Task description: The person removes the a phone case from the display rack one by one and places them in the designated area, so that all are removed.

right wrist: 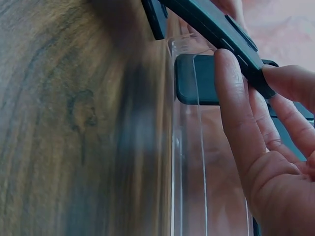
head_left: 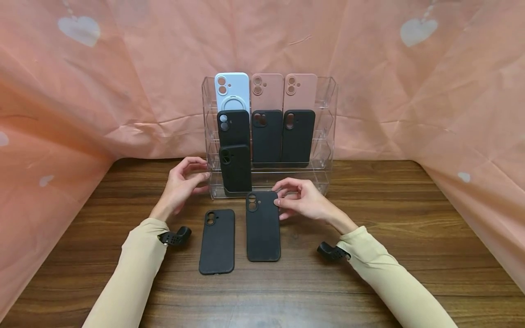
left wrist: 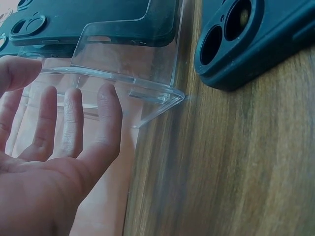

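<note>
Right hand: bare fingers and thumb (head_left: 303, 198) pinch the upper right edge of a black phone case, one finger laid along its underside in the wrist view
Gripped case: a black phone case with camera cutout (head_left: 262, 228), held tilted just before the front edge of the clear rack, near its middle; whether its lower end touches the table cannot be told
Left hand: released and holding nothing (head_left: 186, 180), its fingers loosely bent beside the rack's left edge; contact with the plastic cannot be told
Loose case: a second black phone case (head_left: 217, 241) lies flat before the rack's front left corner, apart from the gripped one, cutout toward the rack
Clear rack: a tiered plastic display stand (head_left: 326, 157) by the back edge of the wooden table (head_left: 389, 196), between its two back corners
Top row: a white phone case with a ring (head_left: 232, 89) at the left edge, then two pink phone cases (head_left: 268, 98)
Middle row: three upright black phone cases (head_left: 298, 141)
Lower row: one upright black phone case (head_left: 235, 171) at the left edge
Backdrop: pink cloth (head_left: 262, 27) with white hearts (head_left: 79, 31)
</note>
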A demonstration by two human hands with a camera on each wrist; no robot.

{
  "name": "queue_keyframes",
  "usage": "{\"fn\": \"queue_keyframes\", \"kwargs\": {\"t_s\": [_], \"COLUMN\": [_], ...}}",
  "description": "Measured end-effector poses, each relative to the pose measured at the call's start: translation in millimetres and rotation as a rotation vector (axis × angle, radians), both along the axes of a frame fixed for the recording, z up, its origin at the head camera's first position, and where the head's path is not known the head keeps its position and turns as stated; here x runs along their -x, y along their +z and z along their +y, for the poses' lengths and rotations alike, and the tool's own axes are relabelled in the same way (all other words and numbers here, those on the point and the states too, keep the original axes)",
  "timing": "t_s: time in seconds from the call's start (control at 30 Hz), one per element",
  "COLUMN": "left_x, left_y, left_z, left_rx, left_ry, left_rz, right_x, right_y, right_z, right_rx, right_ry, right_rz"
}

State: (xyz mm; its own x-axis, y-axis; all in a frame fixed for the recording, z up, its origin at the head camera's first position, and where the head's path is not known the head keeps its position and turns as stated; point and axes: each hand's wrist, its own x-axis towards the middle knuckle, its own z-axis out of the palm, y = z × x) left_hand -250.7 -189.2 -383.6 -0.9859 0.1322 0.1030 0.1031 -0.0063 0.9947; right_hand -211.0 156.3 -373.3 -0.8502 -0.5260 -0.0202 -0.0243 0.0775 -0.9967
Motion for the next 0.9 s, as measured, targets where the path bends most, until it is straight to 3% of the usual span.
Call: {"fn": "queue_keyframes", "kwargs": {"t_s": [0.9], "left_x": [-9.7], "left_y": [-0.6], "left_z": [7.9], "left_rx": [-0.009], "left_ry": [0.064], "left_rz": [-0.056], "right_x": [-2.5], "right_y": [-22.2], "right_z": [-23.8], "right_rx": [-0.126], "right_ry": [-0.049], "right_rz": [-0.094]}}
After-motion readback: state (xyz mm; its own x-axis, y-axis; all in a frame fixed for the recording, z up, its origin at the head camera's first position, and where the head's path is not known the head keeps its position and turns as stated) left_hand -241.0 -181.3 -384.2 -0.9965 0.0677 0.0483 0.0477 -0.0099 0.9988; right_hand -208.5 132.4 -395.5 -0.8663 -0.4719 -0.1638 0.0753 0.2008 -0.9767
